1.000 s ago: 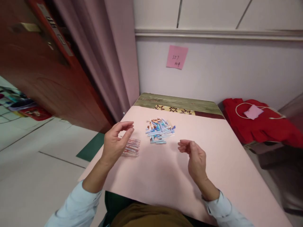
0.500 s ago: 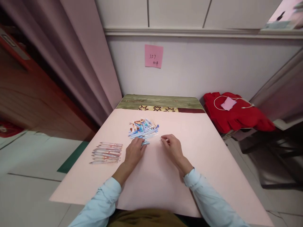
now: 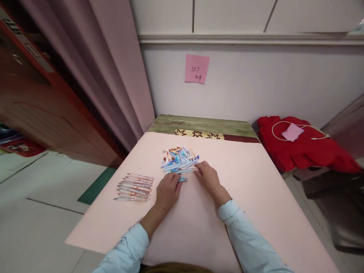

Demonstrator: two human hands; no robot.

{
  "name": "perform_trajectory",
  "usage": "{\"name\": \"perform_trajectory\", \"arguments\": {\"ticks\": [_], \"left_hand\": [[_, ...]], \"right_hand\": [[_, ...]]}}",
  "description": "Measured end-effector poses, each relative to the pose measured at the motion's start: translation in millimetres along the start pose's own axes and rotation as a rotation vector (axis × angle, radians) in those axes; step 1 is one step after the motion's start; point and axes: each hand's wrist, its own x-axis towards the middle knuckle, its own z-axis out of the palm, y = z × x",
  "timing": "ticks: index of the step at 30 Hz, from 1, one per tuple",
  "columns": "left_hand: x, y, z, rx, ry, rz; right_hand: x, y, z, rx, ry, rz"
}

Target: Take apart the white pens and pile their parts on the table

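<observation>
A loose heap of pen parts (image 3: 179, 157), with blue, white and brown pieces, lies on the table just beyond both hands. My left hand (image 3: 167, 189) is closed at the heap's near edge, and a short blue pen part (image 3: 182, 179) sticks out from under its fingers. On the right, my right hand (image 3: 209, 177) pinches the end of a slim pale-blue pen barrel (image 3: 185, 171) lying at the front of the heap. The barrel's other end reaches toward my left fingertips. A row of assembled pens (image 3: 135, 187) with reddish patterns lies left of my left hand.
The table has a pale pink cover (image 3: 199, 223) and a green patterned strip (image 3: 210, 123) at its far edge. A pink note (image 3: 196, 69) is stuck on the wall behind. Red cloth (image 3: 307, 151) with a white cord lies on a seat at the right.
My right hand has moved left to the heap and now pinches a pen barrel's end. My left hand stays by the blue part. The whole view has shifted slightly.
</observation>
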Motion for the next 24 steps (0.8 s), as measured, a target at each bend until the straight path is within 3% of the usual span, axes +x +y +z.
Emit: {"name": "perform_trajectory", "arguments": {"ticks": [9, 14, 19, 24], "left_hand": [[1, 1, -4, 0.068, -0.011, -0.093], [1, -1, -6, -0.056, -0.01, -0.122], [11, -7, -6, -0.207, 0.08, -0.232], [23, -12, 1, -0.189, 0.026, -0.199]], "right_hand": [[3, 11, 1, -0.056, -0.027, -0.133], [-2, 11, 3, -0.092, -0.014, -0.139], [-6, 11, 2, -0.125, -0.002, -0.17], [-9, 9, 1, -0.125, 0.022, -0.182]]}}
